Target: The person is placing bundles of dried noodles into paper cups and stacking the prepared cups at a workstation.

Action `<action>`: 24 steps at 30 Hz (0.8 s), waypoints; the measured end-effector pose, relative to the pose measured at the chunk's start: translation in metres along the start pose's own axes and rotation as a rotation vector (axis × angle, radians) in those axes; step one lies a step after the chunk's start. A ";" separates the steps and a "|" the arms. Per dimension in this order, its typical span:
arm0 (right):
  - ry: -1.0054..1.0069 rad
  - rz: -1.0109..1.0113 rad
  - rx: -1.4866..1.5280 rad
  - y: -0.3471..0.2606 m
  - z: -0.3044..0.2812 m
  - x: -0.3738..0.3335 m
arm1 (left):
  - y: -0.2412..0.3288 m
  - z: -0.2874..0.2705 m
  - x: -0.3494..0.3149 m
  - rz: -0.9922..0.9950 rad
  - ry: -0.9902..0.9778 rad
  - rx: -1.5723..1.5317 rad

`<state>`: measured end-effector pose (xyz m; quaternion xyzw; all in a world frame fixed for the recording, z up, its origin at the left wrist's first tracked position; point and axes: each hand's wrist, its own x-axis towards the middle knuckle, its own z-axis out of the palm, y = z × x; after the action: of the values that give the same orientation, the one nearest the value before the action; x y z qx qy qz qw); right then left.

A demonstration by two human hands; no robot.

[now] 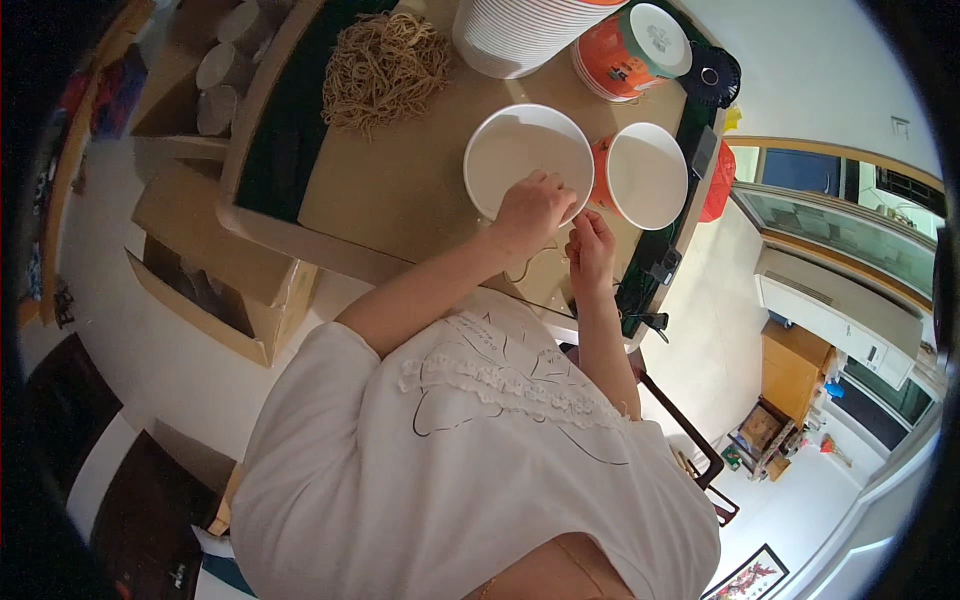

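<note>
A large white paper bucket [510, 145] stands on the table in front of me, its open mouth facing up. My left hand [537, 212] reaches over its near right rim, fingers curled closed inside the mouth. Just outside that rim, my right hand [591, 246] is closed in a pinch, its fingertips close to the left hand. What either hand pinches is too small or hidden to make out. A thin tan cord [531, 262] loops on the table between my wrists. Touching or nearly touching the bucket on its right is a second white-mouthed bucket [648, 175] with an orange outside.
A tangled heap of tan cords [385, 72] lies at the table's far left. Behind the bucket rises a nested stack of buckets [510, 40], beside an orange printed bucket [630, 55]. A small black fan [712, 75] sits at the far right corner. Open cardboard boxes [215, 265] stand left.
</note>
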<state>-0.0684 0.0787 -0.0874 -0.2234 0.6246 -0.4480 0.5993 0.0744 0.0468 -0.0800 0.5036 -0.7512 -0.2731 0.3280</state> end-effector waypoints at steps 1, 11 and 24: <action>-0.019 -0.011 -0.017 -0.001 0.001 -0.001 | 0.000 0.001 0.000 -0.004 0.000 -0.003; -0.126 -0.320 -0.448 -0.027 0.013 -0.049 | -0.009 -0.001 0.006 -0.190 -0.058 -0.431; -0.452 -0.840 -1.207 -0.097 0.053 -0.053 | -0.008 -0.009 -0.016 -0.883 -0.535 -1.188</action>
<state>-0.0333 0.0580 0.0288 -0.8163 0.4861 -0.1630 0.2661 0.0902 0.0579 -0.0835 0.4128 -0.2633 -0.8460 0.2113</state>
